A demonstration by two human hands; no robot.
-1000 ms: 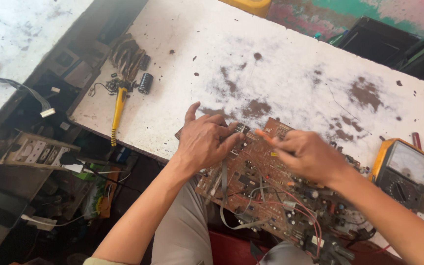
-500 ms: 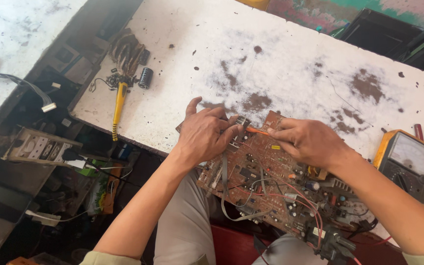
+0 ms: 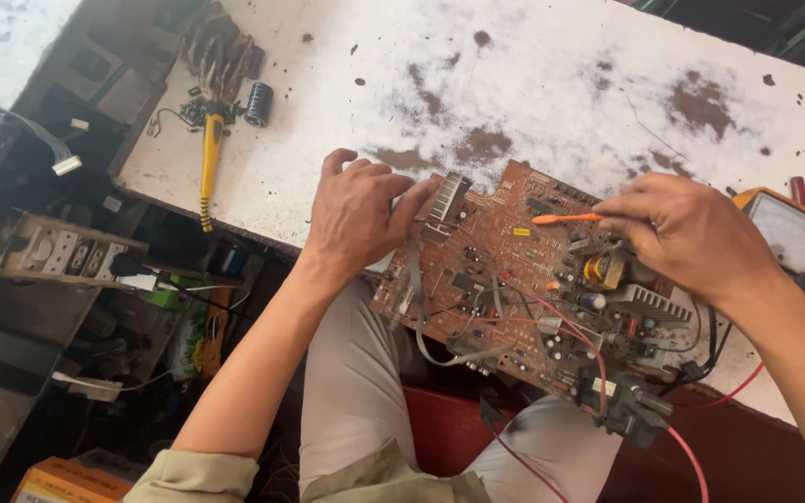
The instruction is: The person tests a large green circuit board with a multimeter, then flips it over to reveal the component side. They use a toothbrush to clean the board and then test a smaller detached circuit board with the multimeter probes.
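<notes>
**Two hands on a brown circuit board at the table edge**

Well left of the circuit board [image 3: 524,279], a yellow-handled tool [image 3: 209,168] lies on the stained white table [image 3: 552,84], a black capacitor [image 3: 257,102] just beside its tip. The left hand [image 3: 356,214] grips the board's left end, fingers curled over the edge. The board itself rests half on the table, half over the person's lap. Above its middle, the right hand [image 3: 691,233] pinches a thin orange tool [image 3: 566,219], tip pointing left over the components. Just right of the board sits a yellow multimeter [image 3: 789,228].
</notes>
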